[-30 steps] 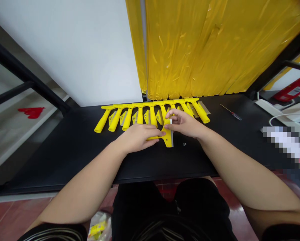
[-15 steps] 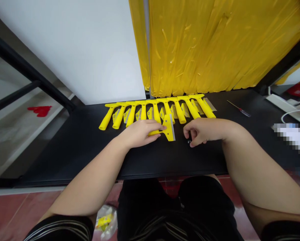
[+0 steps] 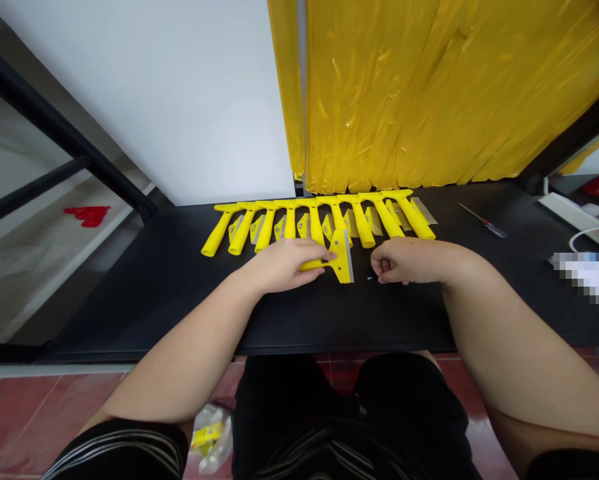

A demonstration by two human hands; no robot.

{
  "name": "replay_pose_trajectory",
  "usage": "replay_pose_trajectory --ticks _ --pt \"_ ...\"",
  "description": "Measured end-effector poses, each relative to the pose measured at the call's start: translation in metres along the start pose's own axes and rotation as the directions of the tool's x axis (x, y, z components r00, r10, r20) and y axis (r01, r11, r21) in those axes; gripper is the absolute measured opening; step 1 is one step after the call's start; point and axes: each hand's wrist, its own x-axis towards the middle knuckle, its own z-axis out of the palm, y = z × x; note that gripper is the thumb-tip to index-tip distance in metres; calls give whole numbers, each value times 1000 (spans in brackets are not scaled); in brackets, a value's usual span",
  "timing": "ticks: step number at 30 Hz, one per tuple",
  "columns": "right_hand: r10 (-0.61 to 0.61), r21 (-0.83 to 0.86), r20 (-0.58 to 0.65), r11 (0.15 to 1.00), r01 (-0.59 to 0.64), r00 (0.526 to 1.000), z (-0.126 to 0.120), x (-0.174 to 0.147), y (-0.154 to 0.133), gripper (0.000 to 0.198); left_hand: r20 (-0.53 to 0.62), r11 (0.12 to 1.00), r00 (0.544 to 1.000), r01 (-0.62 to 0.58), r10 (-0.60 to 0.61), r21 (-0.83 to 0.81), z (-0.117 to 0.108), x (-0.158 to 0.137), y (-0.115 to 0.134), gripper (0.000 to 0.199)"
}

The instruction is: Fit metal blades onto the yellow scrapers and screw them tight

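Note:
My left hand (image 3: 292,263) is closed around the neck of a yellow scraper (image 3: 340,257), whose blade edge faces right. Its flat head with two dark holes shows beyond my fingers; the grip is largely under my palm. To the right of the blade, my right hand (image 3: 402,260) hovers at or touches the black tabletop with curled fingertips pressed together. What they pinch, if anything, is hidden. A tiny metal piece, perhaps a screw (image 3: 369,278), lies between the blade and those fingertips. Behind both hands stretches a row of yellow scrapers (image 3: 364,227), several with metal blades visible.
A screwdriver (image 3: 484,221) rests at the back right of the black table (image 3: 299,327). Farther right are a white power strip (image 3: 574,220) and a blurred-out patch. Yellow plastic sheeting (image 3: 404,93) hangs behind. A plastic bag (image 3: 212,437) sits on the floor below.
My right hand's fingers have drawn together from a looser spread. Small metal bits showed between them before; one tiny piece now lies to their left. The left hand keeps its hold.

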Motion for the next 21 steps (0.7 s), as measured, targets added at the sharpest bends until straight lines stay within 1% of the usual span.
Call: replay_pose_trajectory --ticks 3,4,6,7,9,11,12,14,17,19,21 --pt "-37 29 14 999 37 999 -3 -6 -4 10 -2 1000 1000 -3 3 2 0 0 0 29" --pt "-71 55 -7 996 72 997 -4 -7 -5 13 -4 1000 1000 -4 4 5 0 0 0 29" --pt "-159 121 -110 978 172 981 -7 -9 -7 18 -7 1000 1000 -8 8 11 0 0 0 29" --pt "-207 149 -179 961 234 962 -7 -8 -8 20 -10 1000 1000 -10 10 14 0 0 0 30" --pt "-297 173 -315 916 362 902 -6 -5 -11 22 -20 1000 1000 -4 5 24 1 0 -1 30" --pt "-355 184 -398 872 453 846 -3 2 -15 21 -41 999 999 15 -13 43 1 1 -2 30" --pt "-367 207 -418 852 480 831 -1 5 -17 21 -56 998 998 31 -28 55 2 1 -2 30" --pt "-354 300 -425 813 499 833 4 12 -21 22 -83 995 995 69 -62 76 2 1 -2 30" --pt "-317 438 -401 758 484 860 12 20 -26 23 -113 990 990 97 -86 100 3 1 -2 31" --pt "-295 475 -407 740 476 864 16 24 -29 24 -125 989 989 92 -77 113 4 1 -1 30" --pt "-266 496 -439 725 478 859 20 28 -29 25 -136 987 988 93 -76 128 5 2 -1 30"
